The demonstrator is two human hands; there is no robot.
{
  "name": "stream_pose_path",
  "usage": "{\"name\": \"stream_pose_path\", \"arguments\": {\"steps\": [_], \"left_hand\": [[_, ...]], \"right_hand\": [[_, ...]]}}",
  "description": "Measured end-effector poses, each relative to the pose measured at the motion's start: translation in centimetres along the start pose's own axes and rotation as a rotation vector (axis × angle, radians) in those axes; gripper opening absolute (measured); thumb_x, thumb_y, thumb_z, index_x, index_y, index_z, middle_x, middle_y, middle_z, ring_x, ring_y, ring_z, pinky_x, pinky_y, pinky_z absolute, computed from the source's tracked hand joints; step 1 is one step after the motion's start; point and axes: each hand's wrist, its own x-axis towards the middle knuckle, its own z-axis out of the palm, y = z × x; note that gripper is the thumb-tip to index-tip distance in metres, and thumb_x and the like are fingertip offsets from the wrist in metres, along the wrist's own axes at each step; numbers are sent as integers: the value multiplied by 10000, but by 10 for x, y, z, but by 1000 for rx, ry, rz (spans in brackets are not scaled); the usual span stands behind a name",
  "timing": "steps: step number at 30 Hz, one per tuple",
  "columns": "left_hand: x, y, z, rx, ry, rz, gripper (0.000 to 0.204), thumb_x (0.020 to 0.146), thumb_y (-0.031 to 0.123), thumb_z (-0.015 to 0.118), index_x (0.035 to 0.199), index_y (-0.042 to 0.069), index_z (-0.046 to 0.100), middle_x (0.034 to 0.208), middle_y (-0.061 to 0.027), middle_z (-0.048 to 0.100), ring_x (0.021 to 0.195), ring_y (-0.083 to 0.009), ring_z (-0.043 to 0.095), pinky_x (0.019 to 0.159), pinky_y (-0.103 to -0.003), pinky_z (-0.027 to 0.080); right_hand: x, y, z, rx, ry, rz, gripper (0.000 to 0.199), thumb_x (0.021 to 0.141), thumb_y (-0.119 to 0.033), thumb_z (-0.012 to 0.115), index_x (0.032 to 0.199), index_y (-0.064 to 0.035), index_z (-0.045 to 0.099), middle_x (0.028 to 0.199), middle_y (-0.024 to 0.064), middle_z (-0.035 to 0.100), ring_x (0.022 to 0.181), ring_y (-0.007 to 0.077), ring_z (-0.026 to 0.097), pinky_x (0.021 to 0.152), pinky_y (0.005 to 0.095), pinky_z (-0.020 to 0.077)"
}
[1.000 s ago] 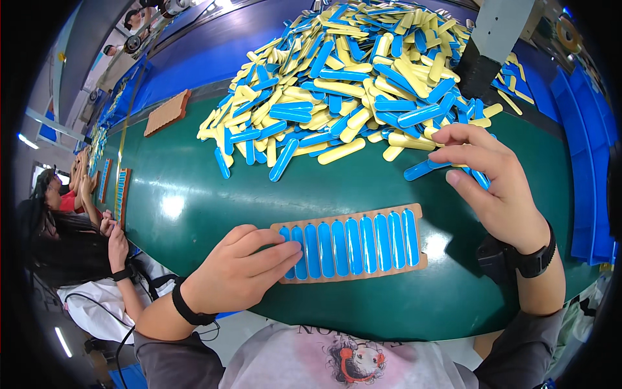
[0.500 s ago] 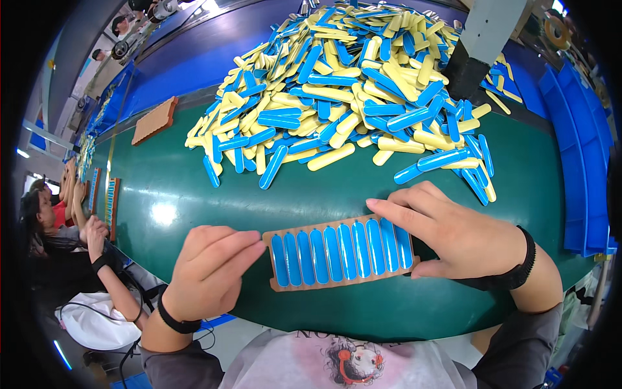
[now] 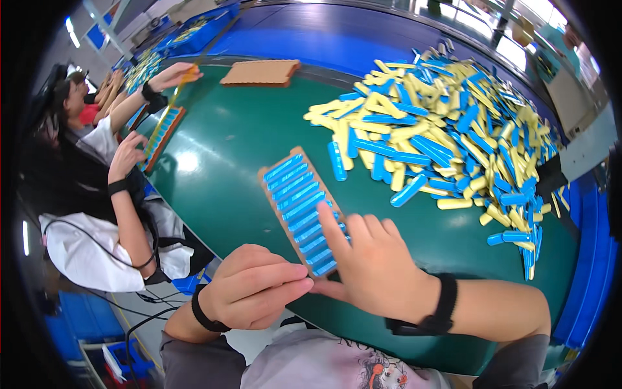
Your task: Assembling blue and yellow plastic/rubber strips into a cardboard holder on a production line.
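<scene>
A brown tray point(image 3: 269, 174) filled with a row of blue sticks point(image 3: 299, 202) lies on the green table point(image 3: 220, 142), now slanting away from me. My left hand point(image 3: 254, 290) grips its near end at the table's edge, fingers curled. My right hand point(image 3: 372, 267) lies flat on the tray's near part, fingers spread over the blue sticks. A big heap of loose blue and yellow sticks point(image 3: 447, 123) covers the table beyond and to the right.
An empty brown tray point(image 3: 260, 72) lies at the table's far side. At the left a person point(image 3: 97, 194) sits with hands point(image 3: 170, 76) over another tray point(image 3: 162, 135). Blue bins point(image 3: 194, 26) stand further back; a blue rail point(image 3: 589, 259) runs at the right.
My view has swung left. The filled tray has turned from lying crosswise to slanting away. My right hand came from the heap onto the tray; my left stays on its end.
</scene>
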Motion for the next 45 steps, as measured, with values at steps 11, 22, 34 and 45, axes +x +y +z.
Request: {"name": "stream_pose_path", "arguments": {"steps": [11,22,34,45], "left_hand": [[-36,7,-27,82,84,-40,387,615,-66,594,985,-3,691,1050,-114,628,776,-247,616,636,-336,481],[111,-195,-42,696,-536,-216,220,790,85,590,1001,37,634,1071,-192,630,995,-346,619,841,-407,506],[131,-344,-27,709,-770,-591,667,535,80,795,1143,46,522,1128,-178,601,1105,-380,561,906,-436,468],[203,-58,41,476,-398,130,723,575,170,674,1237,-15,450,1159,-218,497,1093,-414,477,966,-463,391]], "right_hand": [[135,-22,82,-35,145,-197,982,731,-517,727,1428,29,303,1101,195,536,1015,318,508,860,462,366],[11,19,11,67,-198,-323,748,803,-365,702,1383,-2,399,1426,171,394,1298,378,366,1054,500,327],[-75,79,-37,136,56,-206,451,769,-202,674,1153,18,583,1211,146,547,1150,287,498,959,385,419],[-94,157,-53,-270,380,96,101,733,-56,589,824,-32,624,886,83,585,898,264,543,799,342,480]]}}
